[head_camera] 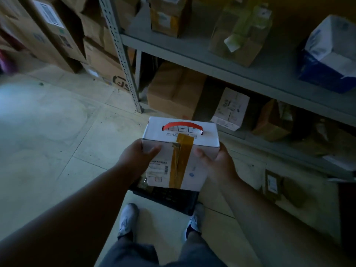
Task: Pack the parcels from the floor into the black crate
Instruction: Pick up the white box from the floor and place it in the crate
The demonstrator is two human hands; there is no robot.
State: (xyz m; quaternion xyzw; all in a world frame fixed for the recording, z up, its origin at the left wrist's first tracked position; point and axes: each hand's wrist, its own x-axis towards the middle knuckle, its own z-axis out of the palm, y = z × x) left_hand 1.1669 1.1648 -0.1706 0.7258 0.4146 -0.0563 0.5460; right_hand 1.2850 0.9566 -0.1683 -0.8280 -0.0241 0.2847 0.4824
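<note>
I hold one white parcel between my two hands, up in the air directly above the black crate. My left hand clasps the parcel's left side, thumb curled over its near face; my right hand clasps the right side the same way, thumb pressed on the near face. One strip of brown tape runs over the parcel's top edge and down the near face, and one red curved handle sits on its top.

There is one black crate, on the floor under the parcel and just beyond my two grey shoes. The parcel hides most of it; only its near wall and a left corner show, so I cannot tell what lies inside.

Beyond the parcel stands one grey metal shelf unit. On the board above the parcel I count three cartons: a brown one, a greenish wrapped one, and a blue-and-white one far to the right. On the level behind the parcel I make out a brown carton, a white printed box and another brown box further right; past that it is too dark to count. One flat labelled package lies on the floor right of the parcel. A stack of brown cartons rises far left of the parcel.
</note>
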